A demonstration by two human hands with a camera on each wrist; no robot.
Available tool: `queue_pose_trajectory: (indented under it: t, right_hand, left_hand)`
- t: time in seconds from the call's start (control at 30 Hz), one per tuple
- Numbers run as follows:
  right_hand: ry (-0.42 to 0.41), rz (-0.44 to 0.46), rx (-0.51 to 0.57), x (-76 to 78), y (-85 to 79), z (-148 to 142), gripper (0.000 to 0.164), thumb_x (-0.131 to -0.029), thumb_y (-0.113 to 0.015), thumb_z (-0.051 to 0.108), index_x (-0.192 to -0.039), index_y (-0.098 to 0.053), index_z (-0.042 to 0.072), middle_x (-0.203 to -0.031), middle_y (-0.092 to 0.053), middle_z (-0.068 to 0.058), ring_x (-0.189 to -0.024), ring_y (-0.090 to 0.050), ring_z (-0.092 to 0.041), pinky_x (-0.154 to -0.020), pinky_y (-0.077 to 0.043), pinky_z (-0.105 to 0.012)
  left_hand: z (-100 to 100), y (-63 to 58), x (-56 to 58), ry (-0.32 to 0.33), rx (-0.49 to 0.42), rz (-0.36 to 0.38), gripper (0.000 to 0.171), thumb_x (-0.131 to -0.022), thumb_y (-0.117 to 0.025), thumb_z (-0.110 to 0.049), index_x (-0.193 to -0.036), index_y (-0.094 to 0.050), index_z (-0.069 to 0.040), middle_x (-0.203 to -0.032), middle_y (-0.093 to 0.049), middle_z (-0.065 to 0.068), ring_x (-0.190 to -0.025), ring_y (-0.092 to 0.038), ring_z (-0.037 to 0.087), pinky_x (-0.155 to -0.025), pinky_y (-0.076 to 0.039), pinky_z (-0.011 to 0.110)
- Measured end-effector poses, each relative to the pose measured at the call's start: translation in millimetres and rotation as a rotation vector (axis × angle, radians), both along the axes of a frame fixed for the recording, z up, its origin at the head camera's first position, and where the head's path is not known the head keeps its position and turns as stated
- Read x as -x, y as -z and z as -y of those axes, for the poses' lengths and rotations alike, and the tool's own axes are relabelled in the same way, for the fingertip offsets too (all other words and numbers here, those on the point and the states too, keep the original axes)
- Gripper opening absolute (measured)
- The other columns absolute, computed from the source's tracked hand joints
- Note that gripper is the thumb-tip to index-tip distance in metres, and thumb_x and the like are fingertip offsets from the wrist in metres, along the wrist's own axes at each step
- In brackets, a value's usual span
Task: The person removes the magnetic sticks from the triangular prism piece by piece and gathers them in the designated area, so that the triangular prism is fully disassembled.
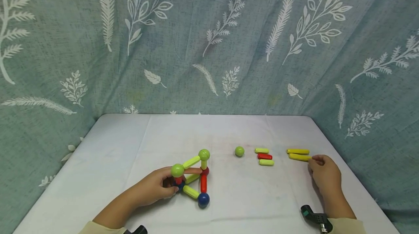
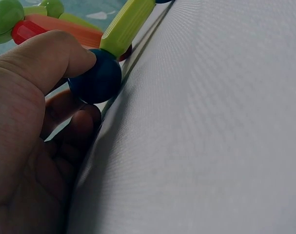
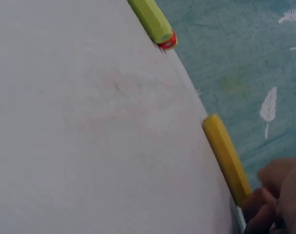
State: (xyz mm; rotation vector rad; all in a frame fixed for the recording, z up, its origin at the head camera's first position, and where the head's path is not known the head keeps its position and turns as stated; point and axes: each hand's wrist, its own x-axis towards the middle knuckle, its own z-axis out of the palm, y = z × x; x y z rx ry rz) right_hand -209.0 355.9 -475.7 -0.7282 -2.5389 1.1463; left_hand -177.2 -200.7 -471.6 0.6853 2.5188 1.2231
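Observation:
A magnetic ball-and-rod frame (image 1: 191,192) of lime and red rods with green, red and blue balls stands on the table. My left hand (image 1: 154,186) grips its left corner. The thumb presses a blue ball (image 2: 99,80) in the left wrist view, and a finger reaches across towards the red ball (image 1: 205,171). At the right, my right hand (image 1: 328,176) pinches the near end of a long yellow rod (image 1: 298,157); its fingertips are partly hidden in the right wrist view. A second yellow rod (image 1: 298,151) lies just behind that one.
A loose green ball (image 1: 239,151) sits at mid-table. Beside it lie two short lime rods (image 1: 266,162) and a short red rod (image 1: 264,156). The white-covered table (image 1: 242,197) meets a patterned teal cloth (image 1: 209,45) at the back and sides.

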Motion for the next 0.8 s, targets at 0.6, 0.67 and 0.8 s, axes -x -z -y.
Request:
queue_pose_trajectory:
  t: [0.6,0.67,0.8]
  right_hand:
    - [-0.552,-0.019,0.027,-26.9,-32.3,127.3,0.018,-0.098,-0.074,0.019,-0.115,-0.071,0.017,-0.097,-0.068,-0.001,-0.084,-0.059,-0.019,-0.063,-0.050,-0.026]
    - [-0.611,-0.021,0.037,-28.7,-32.9,139.5,0.017,-0.096,-0.076,0.018,-0.112,-0.072,0.017,-0.094,-0.068,0.002,-0.083,-0.060,-0.017,-0.063,-0.051,-0.026]
    - [-0.717,-0.027,0.058,-29.3,-34.1,160.7,0.019,-0.095,-0.078,0.017,-0.112,-0.072,0.017,-0.093,-0.069,0.006,-0.082,-0.062,-0.015,-0.065,-0.053,-0.027]
  left_hand:
    - [0.2,-0.8,-1.0,0.003,-0.008,0.004,0.031,-0.091,-0.079,-0.019,-0.118,-0.070,-0.031,-0.099,-0.063,-0.004,-0.086,-0.059,0.014,-0.073,-0.052,0.029]
    - [-0.3,-1.0,-1.2,0.005,-0.005,-0.009,0.031,-0.091,-0.079,-0.018,-0.118,-0.070,-0.031,-0.098,-0.063,-0.004,-0.085,-0.059,0.014,-0.072,-0.052,0.028]
    - [0.0,-1.4,-2.0,0.011,-0.008,-0.014,0.031,-0.092,-0.077,-0.014,-0.118,-0.070,-0.029,-0.098,-0.064,-0.005,-0.085,-0.059,0.013,-0.072,-0.052,0.028]
